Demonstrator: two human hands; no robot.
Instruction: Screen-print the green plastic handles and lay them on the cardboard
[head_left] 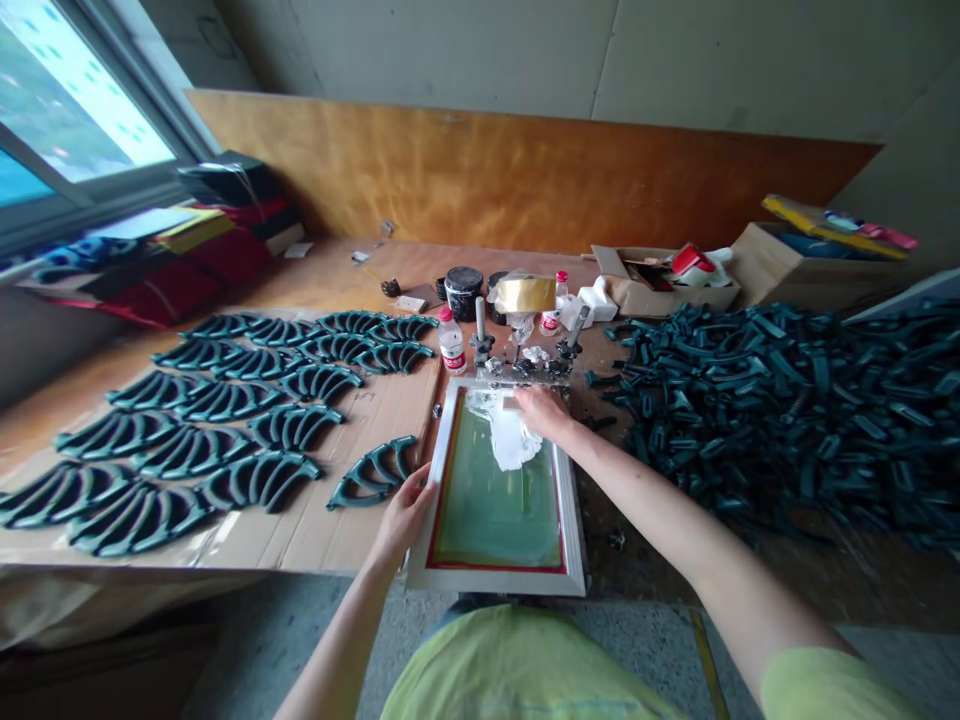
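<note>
A screen-printing frame [574,540] with pale metal sides and a green mesh lies in front of me, its far end at a metal clamp [525,370] with two upright posts. My left hand [409,508] grips the frame's left side. Near the far end of the mesh, my right hand [541,412] is closed around a small squeegee [511,403], mostly hidden by the fingers. White ink [514,445] is spread on the mesh beside and below that hand. Just left of the frame, a single dark green curved, slatted part [373,472] rests on the cardboard.
Rows of similar green parts [157,450] cover the cardboard [300,540] at left. A large heap of green pieces [780,420] lies at right. Behind the frame stand a red-capped bottle [451,342], a black tub [464,292] and an open carton [675,298].
</note>
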